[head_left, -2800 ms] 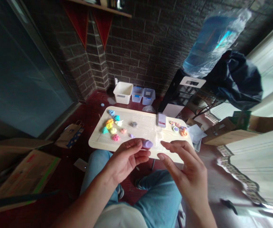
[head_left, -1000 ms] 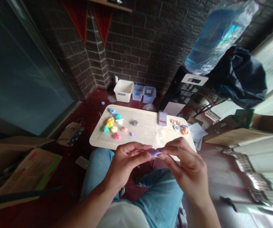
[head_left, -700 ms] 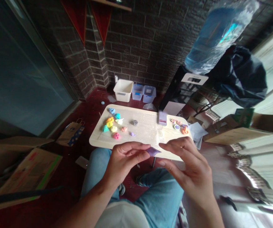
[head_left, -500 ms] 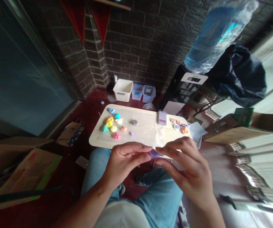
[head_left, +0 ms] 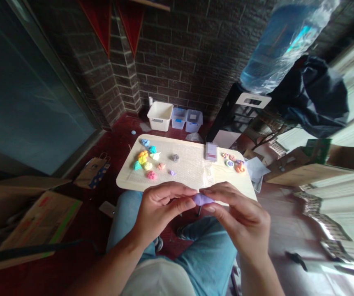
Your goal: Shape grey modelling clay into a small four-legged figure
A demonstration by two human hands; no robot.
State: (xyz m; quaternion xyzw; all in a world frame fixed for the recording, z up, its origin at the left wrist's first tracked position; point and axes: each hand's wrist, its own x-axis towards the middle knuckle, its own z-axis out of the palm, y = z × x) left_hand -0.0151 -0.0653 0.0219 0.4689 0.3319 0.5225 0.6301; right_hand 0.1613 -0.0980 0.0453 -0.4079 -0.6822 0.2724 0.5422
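A flattened lump of purple modelling clay (head_left: 203,200) is held up between my two hands, over the near edge of the table. My left hand (head_left: 164,202) pinches its left end between thumb and fingers. At its right end, the thumb and fingertips of my right hand (head_left: 238,213) close on it. Beyond them, a small purple clay piece (head_left: 172,172) lies on a sheet of bubble wrap (head_left: 186,164). Several other clay lumps rest to its left, including a pink lump (head_left: 151,175), a yellow one (head_left: 147,166) and a teal one (head_left: 137,165). A grey lump (head_left: 175,157) sits farther back.
Shaped clay pieces (head_left: 230,163) and a small card (head_left: 211,152) are on the right of the pale table (head_left: 124,181). Behind it stand a white bin (head_left: 160,117), two clear tubs (head_left: 193,121) and a water dispenser (head_left: 226,119). Cardboard boxes (head_left: 38,226) flank both sides.
The fingers of my right hand have closed onto the right end of the clay. More of the purple lump's broad face now shows. My left hand keeps its pinch.
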